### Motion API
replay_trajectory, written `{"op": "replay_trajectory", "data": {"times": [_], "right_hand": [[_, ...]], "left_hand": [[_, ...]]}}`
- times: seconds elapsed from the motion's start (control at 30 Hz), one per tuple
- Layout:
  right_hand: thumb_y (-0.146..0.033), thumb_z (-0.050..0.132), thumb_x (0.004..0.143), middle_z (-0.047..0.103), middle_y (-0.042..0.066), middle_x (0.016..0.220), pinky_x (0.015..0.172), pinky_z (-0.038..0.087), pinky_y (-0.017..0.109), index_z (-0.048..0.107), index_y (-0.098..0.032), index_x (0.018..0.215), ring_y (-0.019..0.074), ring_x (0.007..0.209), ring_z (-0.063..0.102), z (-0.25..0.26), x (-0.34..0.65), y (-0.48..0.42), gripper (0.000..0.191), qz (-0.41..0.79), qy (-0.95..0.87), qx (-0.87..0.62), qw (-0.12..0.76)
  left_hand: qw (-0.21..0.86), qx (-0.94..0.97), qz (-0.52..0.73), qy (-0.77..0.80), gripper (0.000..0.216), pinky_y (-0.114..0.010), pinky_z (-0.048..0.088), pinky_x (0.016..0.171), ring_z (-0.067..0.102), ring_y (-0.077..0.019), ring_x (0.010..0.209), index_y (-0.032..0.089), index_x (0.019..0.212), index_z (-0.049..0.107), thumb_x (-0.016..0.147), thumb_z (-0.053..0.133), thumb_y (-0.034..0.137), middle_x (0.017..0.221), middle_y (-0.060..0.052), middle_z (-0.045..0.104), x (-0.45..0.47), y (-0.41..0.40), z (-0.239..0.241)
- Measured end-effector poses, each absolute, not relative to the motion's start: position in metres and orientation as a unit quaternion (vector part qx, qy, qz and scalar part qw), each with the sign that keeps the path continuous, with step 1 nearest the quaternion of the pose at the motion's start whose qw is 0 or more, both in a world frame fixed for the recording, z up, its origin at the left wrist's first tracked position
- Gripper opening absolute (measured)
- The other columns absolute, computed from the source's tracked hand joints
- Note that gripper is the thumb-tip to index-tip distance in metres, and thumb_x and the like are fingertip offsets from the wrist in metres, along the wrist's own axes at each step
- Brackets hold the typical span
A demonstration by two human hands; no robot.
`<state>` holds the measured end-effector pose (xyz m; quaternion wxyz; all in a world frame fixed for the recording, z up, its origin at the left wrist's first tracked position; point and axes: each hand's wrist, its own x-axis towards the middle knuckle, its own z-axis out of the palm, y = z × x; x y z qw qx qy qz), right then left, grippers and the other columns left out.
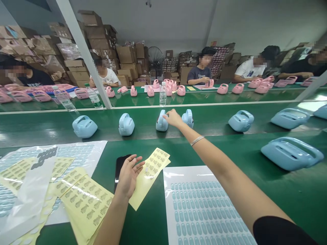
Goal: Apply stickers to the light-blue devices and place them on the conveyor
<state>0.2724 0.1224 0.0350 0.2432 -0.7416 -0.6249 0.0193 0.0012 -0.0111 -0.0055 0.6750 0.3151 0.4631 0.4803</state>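
My right hand [174, 119] stretches forward to the belt, its fingers closed at the handle side of a light blue plastic case [161, 121] with a carrying handle. Just right of that hand stands another light blue case [188, 118]. My left hand [129, 175] is palm up, fingers apart and slightly curled, holding nothing. It hovers over a black phone [122, 163] and beside a yellow sticker sheet [153, 166] printed with small figures. Between my arms lies a white sheet [199, 204] of pale blue oval stickers.
More blue cases [84, 126] stand along the green belt [143, 127], one nearer at right [291, 153]. Yellow sticker sheets [87, 200] and a white backing strip [35, 190] overlap at left. Water bottles [162, 94] stand beyond a pale rail; several people handle pink cases [222, 88] opposite.
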Motion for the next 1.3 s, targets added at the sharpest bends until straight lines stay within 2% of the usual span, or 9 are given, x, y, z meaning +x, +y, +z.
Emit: {"op": "replay_trajectory", "data": {"times": [0.23,0.53,0.73,0.87,0.93,1.03,1.1,1.2,1.3], "right_hand": [[0.002,0.045,0.081,0.055,0.015,0.116,0.084,0.035,0.039,0.064,-0.015,0.085,0.0277,0.115,0.039,0.075,0.363,0.082,0.025,-0.106,-0.729,-0.675,0.032],[-0.013,0.051,0.085,0.063,0.012,0.088,0.065,0.032,0.029,0.060,-0.012,0.098,0.0202,0.080,0.057,0.089,0.337,0.047,0.016,-0.165,-0.829,-0.518,-0.130],[-0.016,0.046,0.089,0.063,0.005,0.090,0.061,0.031,0.026,0.056,-0.018,0.104,0.0162,0.079,0.058,0.104,0.228,0.001,0.018,-0.113,-0.931,-0.336,-0.083],[-0.020,0.052,0.087,0.064,0.003,0.078,0.054,0.030,0.025,0.062,-0.017,0.090,0.0141,0.064,0.056,0.103,0.171,0.002,0.011,-0.037,-0.959,-0.274,-0.058],[-0.022,0.050,0.088,0.064,0.004,0.081,0.058,0.034,0.025,0.062,-0.017,0.089,0.0153,0.071,0.057,0.098,0.166,0.016,0.014,-0.002,-0.950,-0.309,0.053],[-0.019,0.028,0.095,0.060,0.007,0.094,0.069,0.040,0.027,0.060,-0.015,0.099,0.0154,0.083,0.056,0.076,0.175,0.034,0.032,0.054,-0.842,-0.460,0.277],[-0.017,0.025,0.095,0.058,0.009,0.092,0.072,0.041,0.029,0.061,-0.013,0.097,0.0161,0.083,0.055,0.049,0.178,0.035,0.036,0.082,-0.791,-0.526,0.300],[-0.018,0.058,0.081,0.059,0.005,0.085,0.068,0.043,0.027,0.067,-0.015,0.081,0.0156,0.075,0.056,0.002,0.170,0.020,0.009,0.142,-0.830,-0.490,0.227],[-0.016,0.066,0.074,0.058,0.007,0.088,0.071,0.044,0.030,0.068,-0.015,0.076,0.0163,0.074,0.056,-0.028,0.157,0.005,0.003,0.188,-0.850,-0.458,0.178]], "left_hand": [[0.680,0.341,0.465,0.453,0.016,-0.027,0.047,0.074,0.062,-0.0131,0.078,0.021,0.092,0.052,0.078,0.056,0.024,0.090,-0.002,0.063,0.001,-0.013,-0.006],[0.651,0.447,0.452,0.415,0.050,-0.037,0.038,0.093,0.053,-0.0227,0.106,0.020,0.101,0.048,0.061,0.072,0.039,0.109,-0.009,0.057,0.009,-0.020,-0.021],[0.735,0.514,0.366,0.250,0.091,-0.045,0.032,0.100,0.037,-0.0314,0.125,0.029,0.128,0.035,0.051,0.076,0.053,0.136,-0.012,0.040,0.006,-0.031,-0.021],[0.736,0.538,0.321,0.258,0.081,-0.041,0.044,0.088,0.052,-0.0311,0.110,0.024,0.122,0.043,0.052,0.081,0.032,0.120,-0.011,0.056,0.005,-0.034,-0.017],[0.729,0.502,0.367,0.288,0.072,-0.038,0.049,0.081,0.057,-0.0291,0.103,0.022,0.117,0.047,0.054,0.080,0.027,0.109,-0.009,0.061,0.002,-0.031,-0.015],[0.755,0.393,0.442,0.284,0.070,-0.030,0.053,0.057,0.063,-0.0266,0.085,0.021,0.115,0.051,0.054,0.076,0.044,0.097,-0.007,0.065,-0.012,-0.022,-0.009],[0.767,0.314,0.481,0.285,0.065,-0.027,0.049,0.046,0.064,-0.0244,0.074,0.021,0.110,0.054,0.059,0.065,0.059,0.088,-0.006,0.066,-0.023,-0.015,-0.003],[0.761,0.223,0.522,0.313,0.058,-0.041,0.052,0.064,0.064,-0.0237,0.070,0.023,0.108,0.056,0.072,0.043,0.067,0.081,-0.004,0.066,-0.035,-0.007,0.006],[0.751,0.161,0.515,0.381,0.052,-0.070,0.025,0.091,0.064,-0.0254,0.074,0.029,0.112,0.054,0.078,0.035,0.064,0.083,-0.003,0.066,-0.035,-0.002,0.009]]}}
